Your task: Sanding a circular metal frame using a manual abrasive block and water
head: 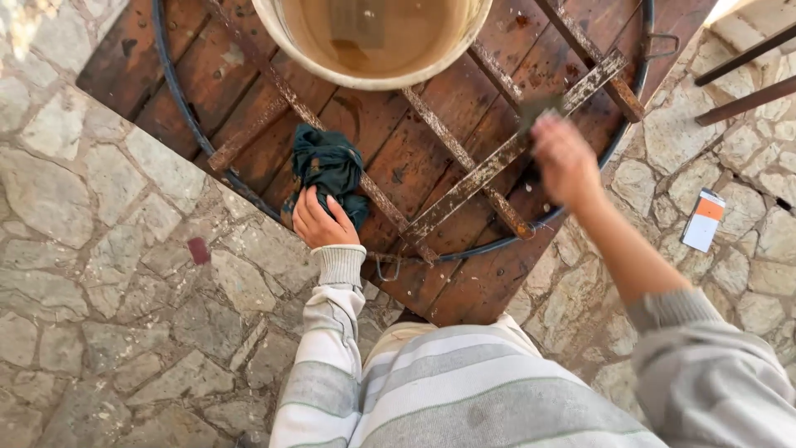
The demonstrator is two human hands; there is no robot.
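Observation:
My left hand (319,220) presses on a crumpled dark teal cloth (327,166) lying on the near edge of a wooden table top (390,158). My right hand (564,158) is raised over the right side of the table and pinches a small dark thing (539,108), blurred by motion. A rusty metal frame (489,166) with crossed bars and a thin dark hoop lies flat on the table, under both hands. A pale bucket (373,37) of murky brown water stands at the far side.
Stone paving (108,274) surrounds the table. A small white and orange card or box (703,220) lies on the stones at the right. Dark bars (746,79) cross the upper right corner. A small red patch (198,250) marks the paving at the left.

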